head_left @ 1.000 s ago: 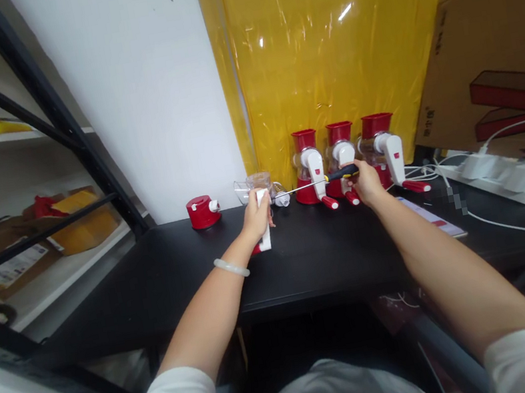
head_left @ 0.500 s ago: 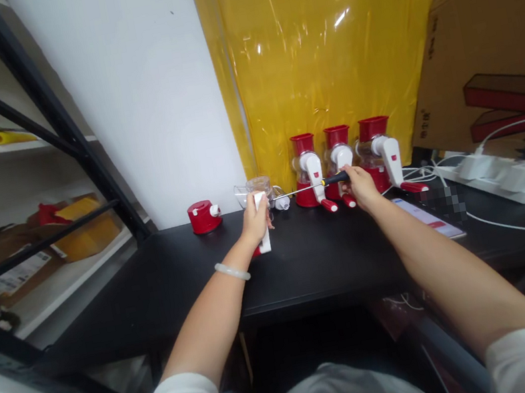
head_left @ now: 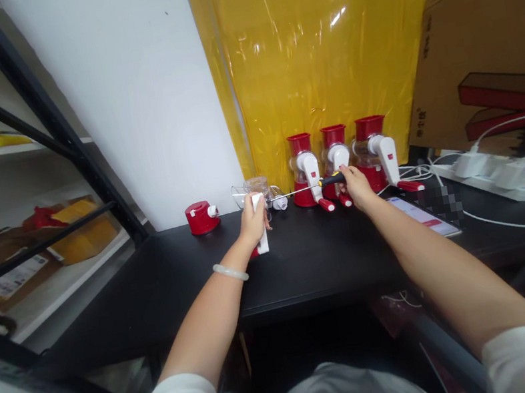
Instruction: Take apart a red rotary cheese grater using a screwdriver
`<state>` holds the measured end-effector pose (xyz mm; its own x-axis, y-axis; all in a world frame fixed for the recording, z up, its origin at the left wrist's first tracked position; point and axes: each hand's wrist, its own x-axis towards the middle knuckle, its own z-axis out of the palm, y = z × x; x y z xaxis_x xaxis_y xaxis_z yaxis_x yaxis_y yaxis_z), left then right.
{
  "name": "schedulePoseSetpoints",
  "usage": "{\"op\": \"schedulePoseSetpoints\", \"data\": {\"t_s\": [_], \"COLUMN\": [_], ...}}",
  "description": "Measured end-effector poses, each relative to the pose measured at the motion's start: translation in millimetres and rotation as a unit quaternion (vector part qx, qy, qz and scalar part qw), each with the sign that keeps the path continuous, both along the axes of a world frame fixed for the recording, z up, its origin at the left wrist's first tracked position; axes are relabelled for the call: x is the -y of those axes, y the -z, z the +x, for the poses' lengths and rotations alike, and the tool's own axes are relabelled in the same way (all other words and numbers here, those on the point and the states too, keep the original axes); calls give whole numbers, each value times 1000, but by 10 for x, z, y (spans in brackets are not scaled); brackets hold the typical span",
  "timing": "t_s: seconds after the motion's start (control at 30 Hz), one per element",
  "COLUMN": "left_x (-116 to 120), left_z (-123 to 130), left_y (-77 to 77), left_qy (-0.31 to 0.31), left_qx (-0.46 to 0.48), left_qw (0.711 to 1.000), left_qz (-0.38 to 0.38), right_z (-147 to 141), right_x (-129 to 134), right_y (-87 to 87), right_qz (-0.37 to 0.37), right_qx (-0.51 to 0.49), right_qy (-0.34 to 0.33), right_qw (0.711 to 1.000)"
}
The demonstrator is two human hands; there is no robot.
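Note:
My left hand (head_left: 253, 222) is closed around a white crank handle (head_left: 263, 242), whose red grip is mostly hidden below my fingers. In my right hand (head_left: 356, 187) is a screwdriver (head_left: 332, 179) with a black and yellow handle. Its long shaft points left and its tip reaches the crank handle beside my left fingers; the exact contact is too small to make out. Just behind my left hand lie a clear plastic housing (head_left: 256, 184) and a white round part (head_left: 279, 203). Further left sits a red base (head_left: 202, 217) with a white knob on its side.
Three assembled red and white rotary graters (head_left: 304, 169) stand in a row at the back right. A phone (head_left: 421, 214) lies by my right forearm. Beyond it are a white power strip (head_left: 497, 175) with cables and a large cardboard box (head_left: 485, 49). Shelving (head_left: 66, 150) stands at left.
The view has shifted slightly, so everything sits a little further left. Both hands keep their hold, and the screwdriver stays against the crank handle.

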<state>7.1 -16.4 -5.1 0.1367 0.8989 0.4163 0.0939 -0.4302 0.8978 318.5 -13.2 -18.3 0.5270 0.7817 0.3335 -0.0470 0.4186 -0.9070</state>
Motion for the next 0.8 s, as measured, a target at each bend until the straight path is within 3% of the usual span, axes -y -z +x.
{"op": "schedulePoseSetpoints", "data": {"t_s": [0.33, 0.57, 0.8], "left_x": [-39, -34, -19], "left_z": [7, 2, 1], "left_y": [34, 30, 11], "left_qy": [10, 12, 13], "left_qx": [3, 7, 7], "left_qw": [1000, 1000, 1000], "left_qz": [6, 3, -8], "right_z": [-26, -12, 7], "right_x": [48, -10, -16], "right_y": [-83, 6, 15], "right_qz": [-30, 2, -3], "right_qx": [-78, -17, -19], "right_qy": [-27, 15, -13], "right_qw": [996, 1000, 1000]}}
